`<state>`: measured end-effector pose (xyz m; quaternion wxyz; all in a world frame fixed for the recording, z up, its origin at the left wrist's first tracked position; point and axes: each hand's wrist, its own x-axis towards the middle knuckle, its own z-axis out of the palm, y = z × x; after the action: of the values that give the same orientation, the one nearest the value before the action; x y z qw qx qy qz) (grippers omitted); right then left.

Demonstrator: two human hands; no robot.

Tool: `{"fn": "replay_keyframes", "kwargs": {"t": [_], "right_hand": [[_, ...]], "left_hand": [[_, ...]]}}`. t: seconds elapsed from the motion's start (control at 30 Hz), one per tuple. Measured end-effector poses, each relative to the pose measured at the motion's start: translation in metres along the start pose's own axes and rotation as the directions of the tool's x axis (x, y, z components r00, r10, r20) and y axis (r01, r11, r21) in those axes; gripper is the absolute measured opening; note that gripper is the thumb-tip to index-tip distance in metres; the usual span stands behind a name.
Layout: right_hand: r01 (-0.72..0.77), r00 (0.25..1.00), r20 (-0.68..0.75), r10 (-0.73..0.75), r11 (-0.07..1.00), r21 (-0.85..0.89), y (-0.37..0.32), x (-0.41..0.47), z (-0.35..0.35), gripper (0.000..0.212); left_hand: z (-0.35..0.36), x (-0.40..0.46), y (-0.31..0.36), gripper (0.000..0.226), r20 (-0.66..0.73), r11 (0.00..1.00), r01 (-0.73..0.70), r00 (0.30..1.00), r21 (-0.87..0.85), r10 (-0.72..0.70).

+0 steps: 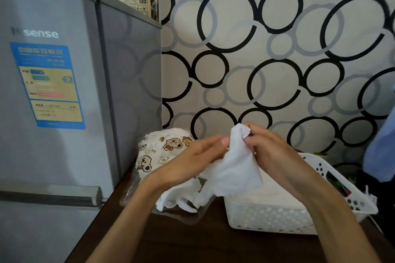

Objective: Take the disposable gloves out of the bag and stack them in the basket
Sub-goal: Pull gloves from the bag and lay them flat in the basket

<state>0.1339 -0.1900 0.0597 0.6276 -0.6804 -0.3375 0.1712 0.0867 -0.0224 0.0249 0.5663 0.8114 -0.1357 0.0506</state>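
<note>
A: Where's the glove [237, 164]?
B: Held up between the bag [181, 200] and the white basket [277, 218], above the dark table [192, 243].
A: Who's got it?
B: 2 hands: the right hand [275, 151] pinches its top edge, the left hand [192, 160] grips its side. A grey fridge [53, 92] stands left.

Both hands, left [193, 159] and right [275, 151], and forearms are bare: no sleeves, rings or watch.
</note>
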Motion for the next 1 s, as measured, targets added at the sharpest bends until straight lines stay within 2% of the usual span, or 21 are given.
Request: {"fn": "replay_keyframes", "kwargs": {"t": [0.03, 0.07, 0.13, 0.2, 0.3, 0.43, 0.5, 0.57, 0.7, 0.83, 0.9, 1.0], "right_hand": [[-0.002, 1.000, 0.006, 0.002, 0.999, 0.048, -0.002, -0.001, -0.002, 0.010], [0.023, 1.000, 0.018, -0.023, 0.999, 0.031, -0.003, -0.002, -0.004, 0.018], [0.095, 0.994, -0.027, -0.103, 0.973, -0.211, -0.002, -0.008, -0.012, 0.024], [0.125, 0.976, -0.127, -0.179, 0.929, -0.348, -0.004, -0.013, -0.021, 0.013], [0.103, 0.968, -0.186, -0.169, 0.942, -0.319, -0.006, -0.017, -0.036, 0.012], [0.117, 0.977, -0.151, -0.150, 0.971, -0.209, -0.009, -0.022, -0.044, 0.021], [0.115, 0.974, -0.182, -0.135, 0.986, -0.117, -0.007, -0.018, -0.044, 0.020], [0.104, 0.965, -0.234, -0.119, 0.992, -0.073, -0.002, -0.013, -0.043, 0.017], [0.156, 0.904, -0.341, -0.259, 0.941, -0.301, 0.004, -0.008, -0.040, 0.018], [0.224, 0.787, -0.427, -0.446, 0.851, -0.475, 0.003, -0.007, -0.041, 0.018], [0.245, 0.752, -0.461, -0.472, 0.848, -0.470, 0.003, -0.008, -0.046, 0.015], [0.208, 0.771, -0.484, -0.415, 0.882, -0.424, 0.004, -0.010, -0.054, 0.010]], "left_hand": [[0.001, -0.001, -0.001, 0.035, 0.013, 1.000, -0.028, 1.000, 0.001, 0.028], [0.001, -0.003, 0.000, 0.033, 0.031, 0.999, -0.052, 0.998, -0.005, 0.052], [-0.002, -0.005, 0.001, 0.028, 0.037, 0.998, -0.057, 0.998, -0.001, 0.057], [-0.007, -0.007, 0.005, 0.024, 0.043, 0.999, -0.021, 0.999, 0.024, 0.020], [-0.011, -0.010, 0.007, 0.024, 0.053, 0.990, 0.004, 0.999, 0.141, -0.012], [-0.006, -0.009, 0.011, 0.028, -0.021, 0.968, -0.027, 0.999, 0.251, 0.033], [-0.004, -0.008, 0.012, 0.029, -0.046, 0.983, -0.043, 0.998, 0.180, 0.052], [-0.003, -0.007, 0.013, 0.036, -0.068, 0.999, -0.027, 0.997, 0.037, 0.029], [-0.002, -0.006, 0.014, 0.041, -0.131, 0.998, 0.020, 0.991, -0.067, -0.029], [-0.007, -0.004, 0.006, 0.033, -0.167, 0.999, 0.042, 0.985, 0.005, -0.041], [-0.010, -0.004, 0.004, 0.029, -0.187, 0.997, 0.063, 0.981, 0.040, -0.055], [-0.011, -0.003, 0.002, 0.017, -0.252, 0.996, 0.047, 0.967, 0.070, -0.028]]}}
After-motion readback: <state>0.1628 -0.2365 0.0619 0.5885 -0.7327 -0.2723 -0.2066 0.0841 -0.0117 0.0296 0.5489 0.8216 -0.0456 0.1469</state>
